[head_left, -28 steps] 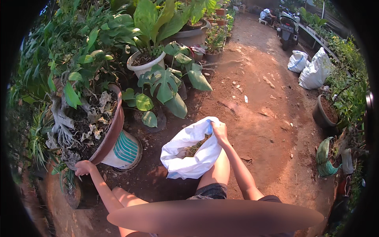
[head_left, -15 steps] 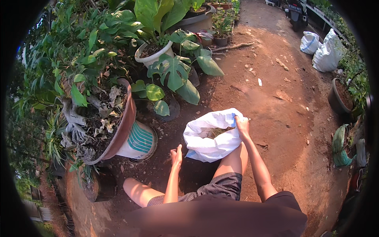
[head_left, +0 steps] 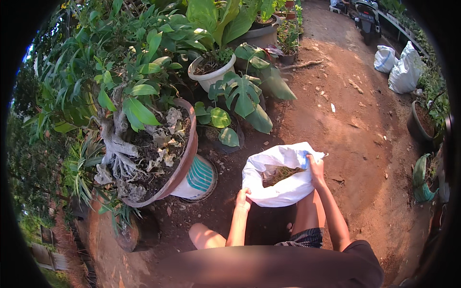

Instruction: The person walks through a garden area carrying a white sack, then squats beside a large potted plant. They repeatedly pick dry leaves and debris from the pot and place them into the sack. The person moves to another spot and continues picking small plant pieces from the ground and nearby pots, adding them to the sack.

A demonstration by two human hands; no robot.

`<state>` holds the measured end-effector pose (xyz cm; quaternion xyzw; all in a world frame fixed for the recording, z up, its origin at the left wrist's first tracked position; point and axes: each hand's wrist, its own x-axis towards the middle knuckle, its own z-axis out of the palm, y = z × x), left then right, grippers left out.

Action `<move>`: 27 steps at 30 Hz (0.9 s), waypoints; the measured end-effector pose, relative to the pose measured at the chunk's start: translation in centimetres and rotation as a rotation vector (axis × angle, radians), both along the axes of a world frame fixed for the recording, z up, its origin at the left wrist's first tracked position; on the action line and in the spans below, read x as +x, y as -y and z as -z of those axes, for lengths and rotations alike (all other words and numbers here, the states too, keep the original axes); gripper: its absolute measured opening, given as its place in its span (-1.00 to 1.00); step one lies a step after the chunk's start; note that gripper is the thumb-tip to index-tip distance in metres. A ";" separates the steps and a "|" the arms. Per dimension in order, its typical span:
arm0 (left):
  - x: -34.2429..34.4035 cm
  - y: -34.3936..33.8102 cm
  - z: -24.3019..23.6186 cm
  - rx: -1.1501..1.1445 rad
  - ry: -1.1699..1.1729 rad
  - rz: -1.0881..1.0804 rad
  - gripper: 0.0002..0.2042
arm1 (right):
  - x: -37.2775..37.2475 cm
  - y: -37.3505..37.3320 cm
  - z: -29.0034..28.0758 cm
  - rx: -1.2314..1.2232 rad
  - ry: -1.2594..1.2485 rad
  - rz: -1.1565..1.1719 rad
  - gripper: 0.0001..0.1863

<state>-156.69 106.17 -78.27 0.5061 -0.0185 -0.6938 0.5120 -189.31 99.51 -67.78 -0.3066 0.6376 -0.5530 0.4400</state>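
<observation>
A white woven sack (head_left: 283,196) stands in front of me with its mouth spread wide. My left hand (head_left: 244,198) pinches the rim at the near left. At the right side, my right hand (head_left: 315,172) is closed round the rim beside a blue stripe. Inside the sack lies some dry, grass-like plant matter (head_left: 285,174); how deep it goes is hidden. Left of the sack, a wide brown pot (head_left: 191,139) with a thick-rooted plant (head_left: 117,149) rests on a white and green bucket (head_left: 199,180).
Beyond the sack stands a white pot (head_left: 213,77) with large leaves near a split-leaf plant (head_left: 244,95). Along the right edge are white sacks (head_left: 404,69), a dark pot (head_left: 420,122) and a green bag (head_left: 422,180). A motorcycle (head_left: 366,21) is parked far up the dirt path (head_left: 336,120).
My left hand has moved from the air beside the sack to its rim and taken hold. The mouth is opened wider, showing more inside. The whole view has shifted.
</observation>
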 end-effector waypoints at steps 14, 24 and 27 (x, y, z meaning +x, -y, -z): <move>1.4 -7.6 -37.4 0.181 0.396 0.204 -0.37 | -0.6 -14.7 -28.7 0.409 0.024 -0.001 -0.59; -6.8 -4.8 -53.5 0.219 0.488 0.442 -0.72 | -9.4 -14.0 -43.5 0.497 -0.005 0.001 -0.56; -9.4 -3.1 -55.5 0.173 0.474 0.462 -0.55 | -11.7 -11.6 -46.0 0.457 0.060 0.050 -0.59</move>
